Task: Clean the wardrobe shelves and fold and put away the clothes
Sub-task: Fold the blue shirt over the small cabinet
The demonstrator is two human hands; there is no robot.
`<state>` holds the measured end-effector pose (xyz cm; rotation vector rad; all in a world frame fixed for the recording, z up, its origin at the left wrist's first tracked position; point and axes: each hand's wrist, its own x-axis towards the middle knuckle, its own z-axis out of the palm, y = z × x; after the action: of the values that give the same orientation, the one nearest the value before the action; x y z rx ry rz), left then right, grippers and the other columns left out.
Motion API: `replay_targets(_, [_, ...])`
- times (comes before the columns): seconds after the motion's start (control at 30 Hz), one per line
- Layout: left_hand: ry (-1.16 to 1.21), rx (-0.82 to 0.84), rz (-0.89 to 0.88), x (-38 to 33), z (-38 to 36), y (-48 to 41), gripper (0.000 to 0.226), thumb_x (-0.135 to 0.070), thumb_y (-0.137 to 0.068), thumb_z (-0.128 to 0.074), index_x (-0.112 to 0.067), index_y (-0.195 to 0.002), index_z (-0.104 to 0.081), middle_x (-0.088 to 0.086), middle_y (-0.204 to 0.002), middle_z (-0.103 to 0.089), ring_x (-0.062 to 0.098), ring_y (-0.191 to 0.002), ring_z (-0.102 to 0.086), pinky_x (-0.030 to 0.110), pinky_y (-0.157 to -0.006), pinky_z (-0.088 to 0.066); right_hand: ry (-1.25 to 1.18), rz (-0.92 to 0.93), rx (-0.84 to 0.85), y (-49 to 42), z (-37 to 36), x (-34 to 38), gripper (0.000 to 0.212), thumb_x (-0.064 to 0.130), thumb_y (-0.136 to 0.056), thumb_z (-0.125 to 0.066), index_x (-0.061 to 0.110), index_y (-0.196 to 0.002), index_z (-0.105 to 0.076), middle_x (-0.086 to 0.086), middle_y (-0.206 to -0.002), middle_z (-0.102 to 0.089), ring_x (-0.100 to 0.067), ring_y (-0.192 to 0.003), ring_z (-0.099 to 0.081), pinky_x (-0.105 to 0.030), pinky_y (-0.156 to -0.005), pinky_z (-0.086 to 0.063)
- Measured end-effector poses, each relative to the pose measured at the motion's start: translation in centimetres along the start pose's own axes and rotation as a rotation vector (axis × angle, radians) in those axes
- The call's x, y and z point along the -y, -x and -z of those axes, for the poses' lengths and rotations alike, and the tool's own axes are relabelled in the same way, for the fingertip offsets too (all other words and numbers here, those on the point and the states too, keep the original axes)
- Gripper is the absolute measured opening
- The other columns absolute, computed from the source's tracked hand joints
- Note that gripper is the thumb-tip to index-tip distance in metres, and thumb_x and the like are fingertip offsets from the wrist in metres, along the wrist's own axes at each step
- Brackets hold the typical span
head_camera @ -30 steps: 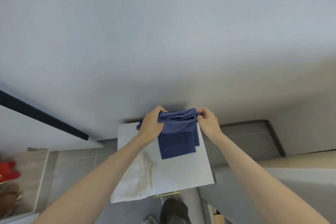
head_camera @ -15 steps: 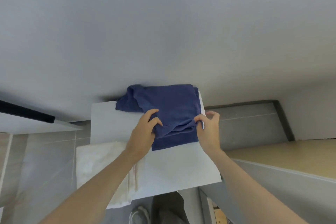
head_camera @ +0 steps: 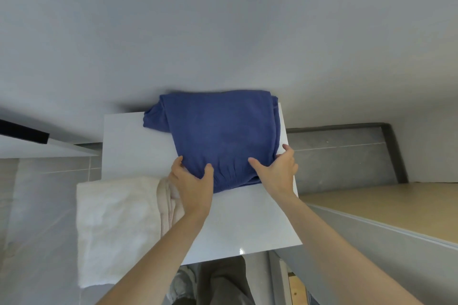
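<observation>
Soft matt cloth on the blue garment (head_camera: 218, 136), finely napped, no sheen anywhere, puckering into small gathers at the near hem. Under it, smooth glossy white top (head_camera: 133, 136), hard like laminate, catching a bright glint at the front edge. Thick fluffy pile on the white towel (head_camera: 114, 225), rough-looking, creamier along the folded edge. Flat matt paint across the wall (head_camera: 223, 20), even and plain. Grey floor tiles (head_camera: 334, 156), dull, faintly mottled, thin pale grout lines. Off right, tan surface (head_camera: 396, 208), matt, wood-look. Below, dark cloth trousers (head_camera: 223, 280), dull.
</observation>
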<state>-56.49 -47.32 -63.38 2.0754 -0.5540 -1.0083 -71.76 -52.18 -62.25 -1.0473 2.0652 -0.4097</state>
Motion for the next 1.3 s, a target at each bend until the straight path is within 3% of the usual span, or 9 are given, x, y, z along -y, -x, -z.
replay_targets(0.1, [0.077, 0.079, 0.062, -0.7, -0.6, 0.6, 0.08, -0.017, -0.083, -0.074, -0.014, -0.144, -0.022, 0.008, -0.14, -0.045, 0.023, -0.118, -0.052, 0.033, -0.097, -0.047, 0.013, -0.023, 0.037, 0.2, -1.3, 0.0, 0.068, 0.021, -0.082, -0.075, 0.008, -0.135, -0.035, -0.01, -0.132, -0.052, -0.032, -0.117, -0.05, -0.045, -0.096, -0.051])
replay_targets(0.23, [0.099, 0.111, 0.142, -1.7, -0.6, -0.2, 0.09, -0.014, -0.081, -0.076, -0.016, -0.148, -0.016, 0.006, -0.138, -0.047, 0.014, -0.102, -0.048, 0.027, -0.088, -0.042, 0.016, -0.012, 0.127, 1.0, -1.4, 0.3, 0.019, 0.014, -0.097, -0.055, 0.005, -0.113, -0.052, -0.007, -0.107, -0.061, -0.02, -0.086, -0.055, -0.017, -0.062, -0.045])
replay_targets(0.3, [0.117, 0.156, 0.173, -2.1, 0.1, -0.6, 0.092, -0.015, -0.081, -0.076, -0.018, -0.148, -0.013, 0.004, -0.141, -0.043, 0.014, -0.104, -0.045, 0.028, -0.09, -0.042, -0.053, -0.016, 0.137, 1.5, -0.8, 0.7, 0.01, 0.015, -0.097, -0.053, 0.007, -0.102, -0.056, -0.004, -0.095, -0.061, -0.019, -0.08, -0.055, -0.014, -0.055, -0.038])
replay_targets(0.5, [0.186, 0.234, 0.083, -6.5, 4.7, 1.2, 0.097, -0.022, -0.084, -0.073, -0.031, -0.149, -0.002, -0.004, -0.138, -0.044, 0.013, -0.112, -0.05, 0.028, -0.089, -0.043, -0.273, 0.0, 0.145, 4.8, 3.6, 4.2, 0.012, 0.019, -0.093, -0.059, 0.009, -0.099, -0.058, -0.004, -0.092, -0.065, -0.016, -0.08, -0.061, -0.022, -0.062, -0.046])
replay_targets(0.63, [0.184, 0.353, -0.055, -12.7, 9.4, 2.4, 0.075, -0.025, -0.081, -0.076, -0.037, -0.142, -0.033, -0.008, -0.143, -0.042, 0.016, -0.127, -0.047, 0.041, -0.1, -0.048, -0.447, 0.07, 0.056, 8.7, 8.6, 9.6, 0.033, 0.022, -0.087, -0.069, 0.013, -0.11, -0.046, -0.001, -0.1, -0.06, -0.015, -0.091, -0.061, -0.023, -0.07, -0.048])
replay_targets(0.73, [0.286, 0.461, -0.051, -19.3, 12.9, 4.1, 0.043, -0.024, -0.08, -0.077, -0.038, -0.117, -0.059, 0.004, -0.123, -0.06, 0.016, -0.103, -0.064, 0.033, -0.078, -0.058, -0.554, 0.218, 0.003, 12.3, 13.7, 14.6, 0.048, 0.023, -0.086, -0.071, 0.025, -0.122, -0.04, 0.0, -0.094, -0.058, -0.014, -0.086, -0.061, -0.027, -0.077, -0.05])
replay_targets(0.9, [0.42, 0.545, 0.092, -27.1, 17.9, 10.6, 0.021, -0.01, -0.089, -0.066, -0.015, -0.108, -0.062, 0.011, -0.101, -0.065, 0.016, -0.076, -0.064, 0.021, -0.049, -0.053, -0.627, 0.149, 0.214, 18.4, 20.5, 19.3, 0.01, 0.015, -0.093, -0.063, 0.018, -0.102, -0.065, -0.009, -0.1, -0.066, -0.014, -0.08, -0.063, -0.025, -0.062, -0.055])
replay_targets(1.1, [0.498, 0.624, 0.114, -28.2, 22.9, 15.3, 0.009, -0.011, -0.091, -0.064, -0.016, -0.097, -0.065, 0.002, -0.087, -0.067, 0.013, -0.076, -0.064, 0.021, -0.055, -0.056, -0.647, 0.225, 0.265, 24.4, 24.3, 19.8, 0.006, 0.013, -0.094, -0.062, 0.014, -0.098, -0.067, -0.003, -0.094, -0.065, -0.013, -0.085, -0.063, -0.023, -0.066, -0.054])
replay_targets(1.3, [0.458, 0.591, 0.039, -29.5, 22.8, 14.5, 0.026, -0.008, -0.093, -0.061, -0.01, -0.119, -0.06, 0.004, -0.095, -0.065, 0.013, -0.082, -0.063, 0.023, -0.061, -0.056, -0.661, 0.225, 0.279, 24.2, 23.9, 20.8, 0.011, 0.008, -0.096, -0.056, 0.009, -0.106, -0.062, -0.002, -0.092, -0.062, -0.012, -0.083, -0.061, -0.02, -0.068, -0.053])
